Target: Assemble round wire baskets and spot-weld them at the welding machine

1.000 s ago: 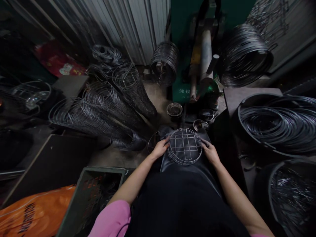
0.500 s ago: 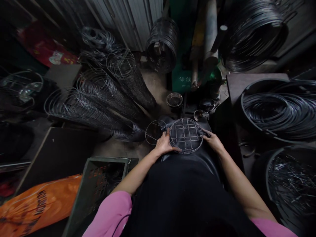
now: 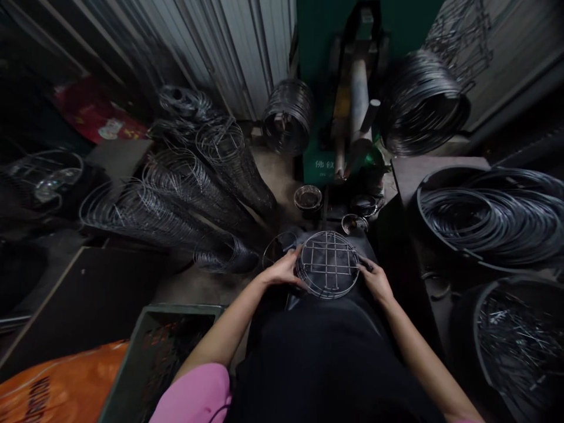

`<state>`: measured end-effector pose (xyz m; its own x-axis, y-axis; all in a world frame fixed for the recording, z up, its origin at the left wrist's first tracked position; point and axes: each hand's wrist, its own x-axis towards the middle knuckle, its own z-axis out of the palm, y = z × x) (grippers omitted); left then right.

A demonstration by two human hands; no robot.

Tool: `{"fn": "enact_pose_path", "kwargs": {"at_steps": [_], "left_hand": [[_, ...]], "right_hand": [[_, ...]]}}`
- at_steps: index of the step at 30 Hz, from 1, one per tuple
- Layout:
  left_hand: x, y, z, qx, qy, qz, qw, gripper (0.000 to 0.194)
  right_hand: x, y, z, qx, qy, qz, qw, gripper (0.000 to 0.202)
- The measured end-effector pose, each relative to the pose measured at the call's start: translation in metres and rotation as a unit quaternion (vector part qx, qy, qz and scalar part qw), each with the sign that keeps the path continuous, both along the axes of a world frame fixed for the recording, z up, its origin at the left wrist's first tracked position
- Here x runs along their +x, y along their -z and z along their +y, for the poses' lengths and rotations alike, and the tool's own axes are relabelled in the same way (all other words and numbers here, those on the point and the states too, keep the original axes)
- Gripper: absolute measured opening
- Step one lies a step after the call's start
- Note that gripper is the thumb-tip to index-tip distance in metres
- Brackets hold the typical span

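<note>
A stack of round wire grill racks [image 3: 328, 264] with crossed inner bars lies in front of my body on a dark surface. My left hand [image 3: 282, 271] closes around the left side of the stack, thumb along the near edge and fingers on the far side. At the right rim, my right hand [image 3: 378, 282] grips with bent fingers; a dark patch shows at its fingertips, and I cannot make out what it is. Beyond my left hand, a thin wire ring [image 3: 274, 241] with few bars stands partly hidden.
A green machine [image 3: 321, 165] with thick rods stands ahead. Tall stacks of wire racks [image 3: 145, 205] lean at left, above a green crate [image 3: 145, 329]. To the right are a tub of wire rings [image 3: 423, 217] and a bin of short wire pieces [image 3: 515, 329]. Small bowls [image 3: 308, 200] sit in front.
The camera view has tilted up, so the surroundings appear lower. My left hand's fingers have shifted a little along the rack stack; both hands remain at its sides.
</note>
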<state>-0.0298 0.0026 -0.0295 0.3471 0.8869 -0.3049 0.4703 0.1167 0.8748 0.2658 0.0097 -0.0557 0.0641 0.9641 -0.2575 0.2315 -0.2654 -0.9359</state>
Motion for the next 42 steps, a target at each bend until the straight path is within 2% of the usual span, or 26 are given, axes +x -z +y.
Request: {"fn": "enact_pose_path", "kwargs": {"at_steps": [2,4,6,8,11,15,19,25,32,35,37,40,42], "left_hand": [[-0.014,0.000,0.008,-0.066,-0.007,-0.078,0.995,0.099],[-0.020,-0.002,0.013,-0.132,-0.082,-0.135,0.979,0.080],[-0.018,-0.004,0.015,-0.164,-0.170,-0.176,0.956,0.070],[-0.009,-0.006,0.014,-0.172,-0.206,-0.207,0.941,0.067],[0.007,-0.006,0.010,-0.170,-0.186,-0.209,0.945,0.065],[0.015,-0.005,0.008,-0.107,-0.177,-0.162,0.965,0.057],[0.014,-0.005,0.009,-0.054,-0.156,-0.123,0.979,0.050],[0.009,-0.003,0.011,-0.074,-0.120,-0.084,0.986,0.050],[-0.011,-0.007,0.019,-0.116,-0.039,-0.117,0.986,0.059],[-0.014,-0.013,0.019,-0.124,0.026,-0.095,0.987,0.081],[-0.009,-0.017,0.016,-0.094,0.052,-0.079,0.991,0.100],[0.006,-0.018,0.007,-0.028,0.012,-0.015,0.999,0.120],[0.018,-0.018,0.001,-0.023,-0.033,0.058,0.998,0.127]], "right_hand": [[0.001,0.001,0.000,0.000,0.036,-0.018,0.999,0.047],[0.000,-0.001,0.003,0.004,0.049,-0.036,0.998,0.046],[-0.002,-0.005,0.005,0.003,0.027,-0.037,0.999,0.044],[-0.005,-0.011,0.006,0.005,0.009,-0.032,0.999,0.042],[-0.011,-0.021,0.006,0.034,0.024,-0.051,0.998,0.042],[-0.015,-0.028,0.007,0.059,0.002,-0.068,0.996,0.043],[-0.015,-0.025,0.007,0.062,-0.020,-0.072,0.995,0.040],[-0.013,-0.022,0.008,0.051,-0.021,-0.062,0.997,0.039],[-0.008,-0.019,0.017,0.018,-0.030,-0.050,0.998,0.036],[-0.006,-0.020,0.018,0.006,-0.039,-0.051,0.998,0.034],[-0.005,-0.020,0.017,-0.005,-0.043,-0.040,0.998,0.035],[-0.005,-0.018,0.014,-0.009,-0.039,-0.018,0.999,0.038],[-0.007,-0.015,0.011,-0.006,-0.035,-0.009,0.999,0.040]]}}
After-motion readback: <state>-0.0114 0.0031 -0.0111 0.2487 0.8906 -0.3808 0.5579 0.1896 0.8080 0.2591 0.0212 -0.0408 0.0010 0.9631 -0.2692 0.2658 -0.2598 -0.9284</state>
